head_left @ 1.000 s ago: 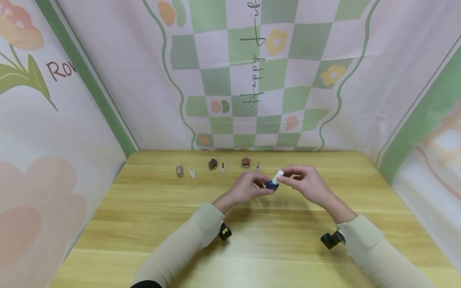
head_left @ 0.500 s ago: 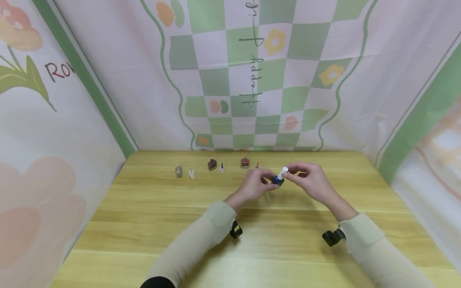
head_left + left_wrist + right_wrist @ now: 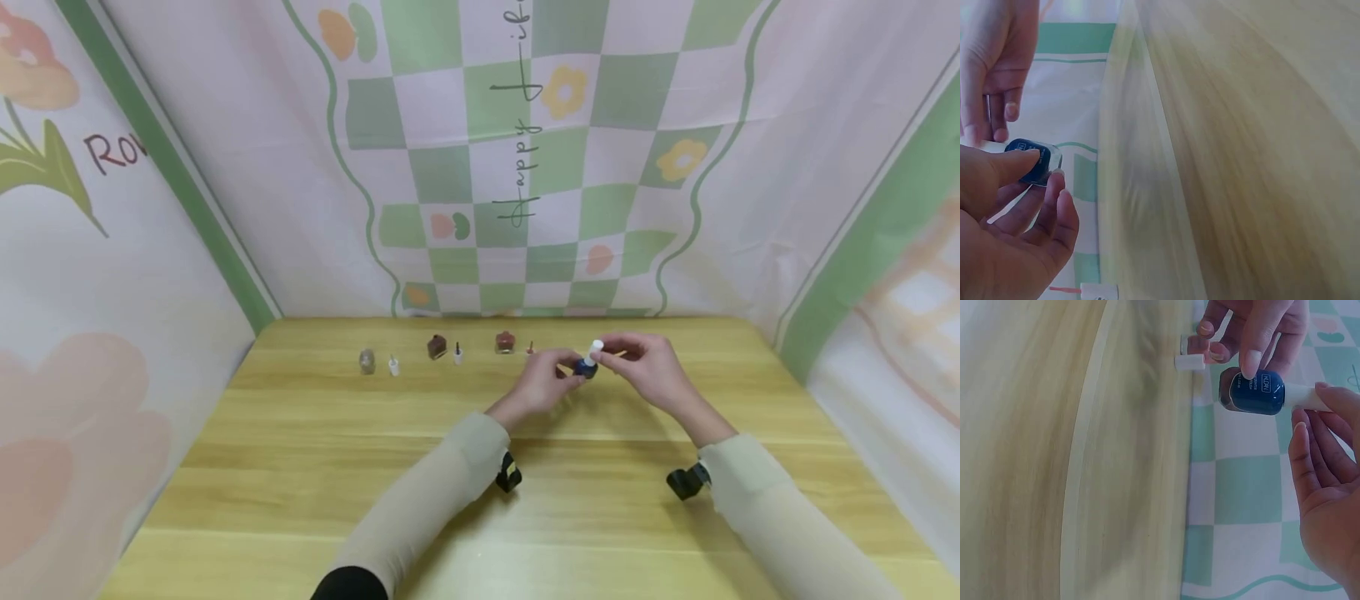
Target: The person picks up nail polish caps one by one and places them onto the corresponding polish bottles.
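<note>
1. Left hand (image 3: 542, 382): pinching the blue bottle (image 3: 586, 369), thumb laid flat on its front face, fingers curled behind it. The hand sits at roughly 8 o'clock from the bottle in the head view.
2. Right hand (image 3: 652, 371): pinching the white cap (image 3: 1304, 398) of that bottle between thumb and fingers, from 3 o'clock.
3. Blue bottle: located between both hands, tilted, its cap pointing to 1 o'clock and meeting the neck (whether it is screwed tight cannot be told). It appears raised above the counter (image 3: 315, 475). White lettering shows on the front; the smaller print is not legible.
4. Red bottle (image 3: 505, 342): on the counter, between 9 and 10 o'clock from the blue bottle. The cap with a red brush (image 3: 531, 347) is just beside it at 3 o'clock, partly hidden by the left hand in the head view.
5. Dark brown bottle (image 3: 437, 347): farther out at 9 o'clock. The cap with a dark brush (image 3: 458, 356) stands near it at 4 o'clock, brush upward.
6. Silvery bottle (image 3: 367, 361): farthest out at 9 o'clock. The cap with a pale brush (image 3: 393, 367) stands near it, between 3 and 4 o'clock, brush upward.
7. Surroundings: a green-and-white checked cloth (image 3: 504, 162) hangs at 12 o'clock, behind the counter.
</note>
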A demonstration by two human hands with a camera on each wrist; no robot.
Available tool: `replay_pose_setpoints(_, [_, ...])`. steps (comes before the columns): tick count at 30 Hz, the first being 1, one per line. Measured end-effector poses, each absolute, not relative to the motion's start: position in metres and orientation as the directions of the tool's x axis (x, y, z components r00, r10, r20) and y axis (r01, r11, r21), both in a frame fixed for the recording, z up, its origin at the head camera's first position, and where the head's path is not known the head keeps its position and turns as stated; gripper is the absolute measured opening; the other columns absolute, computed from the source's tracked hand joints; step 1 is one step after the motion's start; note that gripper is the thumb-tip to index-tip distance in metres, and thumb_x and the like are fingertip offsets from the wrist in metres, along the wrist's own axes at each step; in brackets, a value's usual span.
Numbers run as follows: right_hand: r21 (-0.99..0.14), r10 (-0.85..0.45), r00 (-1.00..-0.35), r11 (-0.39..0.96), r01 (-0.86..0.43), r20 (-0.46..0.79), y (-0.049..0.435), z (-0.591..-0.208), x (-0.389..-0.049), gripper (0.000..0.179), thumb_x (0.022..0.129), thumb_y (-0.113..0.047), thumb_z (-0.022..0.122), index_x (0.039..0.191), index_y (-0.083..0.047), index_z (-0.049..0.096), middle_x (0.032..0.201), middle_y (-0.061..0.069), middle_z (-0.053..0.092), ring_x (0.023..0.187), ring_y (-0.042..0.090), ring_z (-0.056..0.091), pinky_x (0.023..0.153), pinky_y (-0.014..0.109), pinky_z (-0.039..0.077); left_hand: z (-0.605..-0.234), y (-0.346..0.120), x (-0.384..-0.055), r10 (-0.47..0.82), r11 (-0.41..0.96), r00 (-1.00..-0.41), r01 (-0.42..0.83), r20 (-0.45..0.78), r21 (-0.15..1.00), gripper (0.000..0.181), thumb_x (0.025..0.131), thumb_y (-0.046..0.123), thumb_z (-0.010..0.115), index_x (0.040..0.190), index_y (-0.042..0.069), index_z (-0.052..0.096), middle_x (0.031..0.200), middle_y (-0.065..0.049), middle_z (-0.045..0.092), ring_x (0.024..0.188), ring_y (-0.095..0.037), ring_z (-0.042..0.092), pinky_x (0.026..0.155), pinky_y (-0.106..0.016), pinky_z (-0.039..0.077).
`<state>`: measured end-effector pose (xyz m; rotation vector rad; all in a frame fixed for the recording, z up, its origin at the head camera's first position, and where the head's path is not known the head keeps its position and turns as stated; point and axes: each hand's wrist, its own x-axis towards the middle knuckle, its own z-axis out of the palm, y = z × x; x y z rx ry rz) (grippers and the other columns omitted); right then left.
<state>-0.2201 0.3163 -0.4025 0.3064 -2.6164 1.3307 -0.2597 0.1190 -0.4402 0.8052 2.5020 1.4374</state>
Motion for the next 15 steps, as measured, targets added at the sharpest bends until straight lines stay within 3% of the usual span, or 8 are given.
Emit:
replay_pose_setpoints(3, [-0.771, -0.093, -0.962, 0.581, -0.262, 0.258, 0.319, -0.404, -0.224, 0.034, 0.096, -0.027, 0.075, 0.119, -0.001, 0.073, 0.112, 0.017, 0.074, 0.088, 0.014, 0.070, 0.072, 0.020, 0.057, -0.442, 0.123, -0.262, 0.508, 0.391, -0.852, 0.357, 0.125, 0.848, 0.024, 0.097, 0.010, 0.071, 0.121, 0.010, 0.072, 0.121, -0.005, 0.072, 0.082, -0.007, 0.063, 0.071, -0.019, 0.054])
replay_pose_setpoints(10, [-0.763, -0.060, -0.968, 0.605, -0.228, 0.242, 0.324, -0.409, -0.234, 0.035, 0.096, -0.030, 0.074, 0.117, -0.001, 0.073, 0.111, 0.018, 0.074, 0.089, 0.027, 0.072, 0.071, 0.021, 0.058, -0.445, 0.133, -0.268, 0.475, 0.411, -0.872, 0.337, 0.116, 0.847, 0.026, 0.097, 0.010, 0.071, 0.123, 0.010, 0.071, 0.123, -0.006, 0.071, 0.080, -0.007, 0.064, 0.071, -0.018, 0.054])
replay_pose_setpoints(15, [-0.756, -0.045, -0.970, 0.617, -0.216, 0.241, 0.328, -0.412, -0.240, 0.035, 0.096, -0.030, 0.075, 0.116, -0.001, 0.073, 0.111, 0.017, 0.074, 0.088, 0.026, 0.071, 0.071, 0.022, 0.057, -0.447, 0.141, -0.272, 0.447, 0.417, -0.889, 0.308, 0.102, 0.855, 0.027, 0.097, 0.008, 0.070, 0.124, 0.009, 0.071, 0.124, -0.007, 0.071, 0.080, -0.009, 0.063, 0.071, -0.019, 0.053])
